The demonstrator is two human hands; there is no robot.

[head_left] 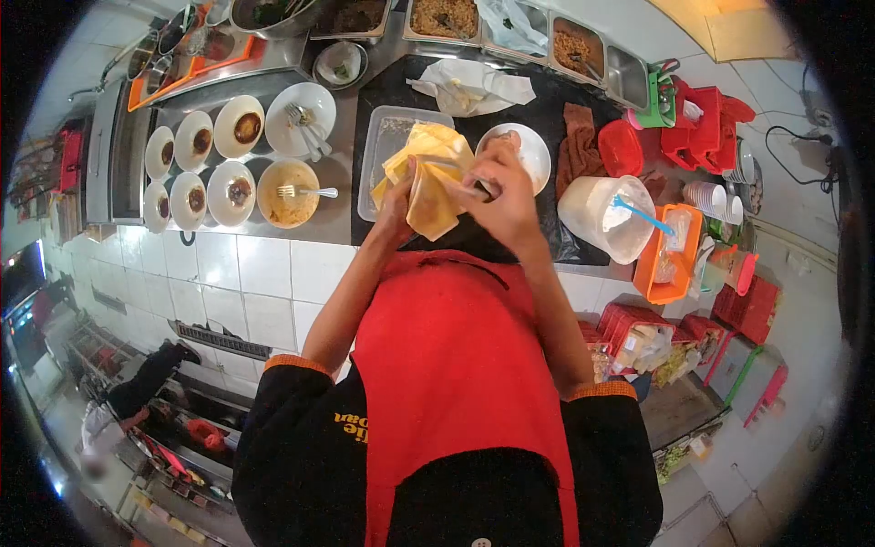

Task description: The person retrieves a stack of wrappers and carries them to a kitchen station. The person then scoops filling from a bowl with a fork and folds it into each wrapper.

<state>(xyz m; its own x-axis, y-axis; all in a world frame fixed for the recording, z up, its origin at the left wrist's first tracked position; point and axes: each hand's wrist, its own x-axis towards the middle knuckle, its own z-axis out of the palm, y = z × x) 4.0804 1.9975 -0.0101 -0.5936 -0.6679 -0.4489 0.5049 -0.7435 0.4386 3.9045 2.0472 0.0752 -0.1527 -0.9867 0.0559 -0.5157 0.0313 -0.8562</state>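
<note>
Apron: the red apron (460, 356) is nearest the camera, close below the hands; leaning in could press it against the hanging end of the yellow sheets.
Left hand: the left hand (395, 205) has its fingers closed around the lower part of the sheets; squeezing too hard could crease or tear them.
Right hand: the right hand (506, 201) is curled, seemingly around a slim tool (478, 190), mostly hidden by the fingers; a hard push with its tip could pierce a sheet.
Yellow sheets: the yellow sheets (430, 202) are held up between the hands, with more spread over the tub; thin, soft ones could cling together and come away as a clump.
Tub: the clear tub (373, 137) sits under the spread sheets, some overlapping its rim; a knock could slide those off.
Plate: the white plate (536, 162) with pink paste (511, 140) lies just beyond the right hand; a wrist pressing its rim could tip it or pick up paste.
Bucket: the white bucket (588, 214) stands right of that forearm; a swinging elbow could catch the blue handle (643, 213) sticking out.
Fork: the fork (314, 192) overhangs its bowl (290, 217); a sleeve could flip it.
</note>
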